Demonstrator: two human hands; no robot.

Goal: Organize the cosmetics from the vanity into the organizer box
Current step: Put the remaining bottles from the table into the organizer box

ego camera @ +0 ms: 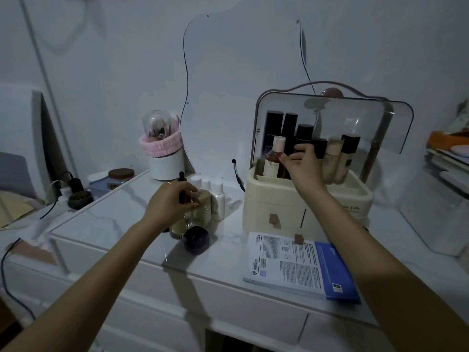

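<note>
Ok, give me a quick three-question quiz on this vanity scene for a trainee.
1. True or false: the organizer box lid is closed.
2. Which hand grips the dropper bottle?
3. The dark jar sits: A) in the box B) on the vanity top C) on the booklet.

Key: 1 false, the lid is up. 2 the left hand; the right hand reaches among bottles in the box. 3 B.

Home bedroom vanity corner: marble-topped table (pixel 106 219), wall mirror (pixel 243 92), cosmetics organizer box (pixel 307 199), brush holder (pixel 163 148).
</note>
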